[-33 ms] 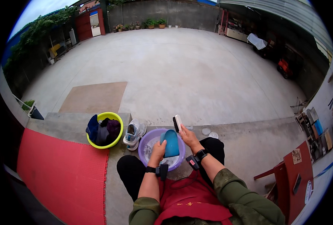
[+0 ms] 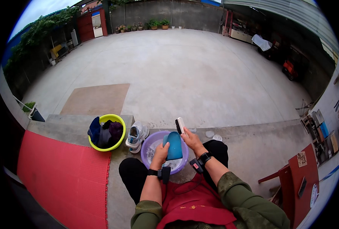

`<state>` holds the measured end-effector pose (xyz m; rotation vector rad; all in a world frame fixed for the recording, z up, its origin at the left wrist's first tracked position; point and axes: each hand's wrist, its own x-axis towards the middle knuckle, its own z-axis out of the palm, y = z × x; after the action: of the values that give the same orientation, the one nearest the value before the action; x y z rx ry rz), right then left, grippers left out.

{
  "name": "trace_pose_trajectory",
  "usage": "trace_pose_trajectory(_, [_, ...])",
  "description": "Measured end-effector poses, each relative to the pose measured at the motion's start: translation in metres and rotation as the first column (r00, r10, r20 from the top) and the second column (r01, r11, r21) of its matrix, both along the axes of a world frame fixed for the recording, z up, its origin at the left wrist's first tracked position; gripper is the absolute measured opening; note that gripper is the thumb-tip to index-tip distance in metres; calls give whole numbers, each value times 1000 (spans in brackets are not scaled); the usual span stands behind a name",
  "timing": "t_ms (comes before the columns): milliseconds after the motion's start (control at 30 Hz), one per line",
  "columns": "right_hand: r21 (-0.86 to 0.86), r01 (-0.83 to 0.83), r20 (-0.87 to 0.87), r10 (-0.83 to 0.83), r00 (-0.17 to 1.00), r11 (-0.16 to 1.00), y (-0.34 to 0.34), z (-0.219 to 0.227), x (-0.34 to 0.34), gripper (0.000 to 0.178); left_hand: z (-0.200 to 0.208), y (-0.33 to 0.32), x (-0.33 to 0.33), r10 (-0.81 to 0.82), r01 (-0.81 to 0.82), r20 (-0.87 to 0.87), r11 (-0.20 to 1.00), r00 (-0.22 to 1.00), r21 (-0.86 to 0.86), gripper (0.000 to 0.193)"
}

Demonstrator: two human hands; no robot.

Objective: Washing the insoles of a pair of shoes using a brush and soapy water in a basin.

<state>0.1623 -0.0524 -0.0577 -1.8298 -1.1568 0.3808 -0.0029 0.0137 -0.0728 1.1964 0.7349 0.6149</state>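
My left hand (image 2: 161, 152) is closed on the near part of a blue insole (image 2: 174, 147), a flat piece with a rounded far end. It is held above a purple basin (image 2: 149, 142) with suds and water inside. In my right hand (image 2: 192, 140) is a scrub brush (image 2: 180, 125) with a pale back and dark bristles, raised beyond the basin's far right rim. The bristles face left, apart from the insole. Left of the basin stands a pair of white and grey sneakers (image 2: 136, 133), propped close together.
A yellow-green tub (image 2: 121, 143) of dark clothes sits left of the sneakers, by a red mat (image 2: 66, 175). Two small white lids (image 2: 217, 137) lie right of the basin. A red-brown table (image 2: 305, 173) stands at the right. Ahead, a step edge drops to the concrete yard (image 2: 184, 76).
The scrub brush in my right hand has tipped very slightly to the left. My left hand and the insole look the same.
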Motion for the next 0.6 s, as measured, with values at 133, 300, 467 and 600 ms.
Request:
trace_pose_trajectory(133, [35, -140, 93, 137, 986, 989, -12, 22, -15, 60, 13, -5, -10, -103, 104, 33, 995, 994, -9, 28])
trace_pose_trajectory(300, [103, -245, -411, 266, 872, 964, -30, 36, -23, 63, 29, -12, -17, -437, 445, 110, 894, 893, -51, 32])
trace_pose_trajectory(467, [136, -101, -665, 166, 729, 986, -33, 54, -45, 56, 25, -12, -27, -378, 410, 209, 902, 902, -139, 40])
trace_pose_trajectory(600, [198, 69, -709, 94, 699, 978, -19, 53, -46, 55, 30, -11, -26, -132, 430, 632, 835, 763, -345, 63])
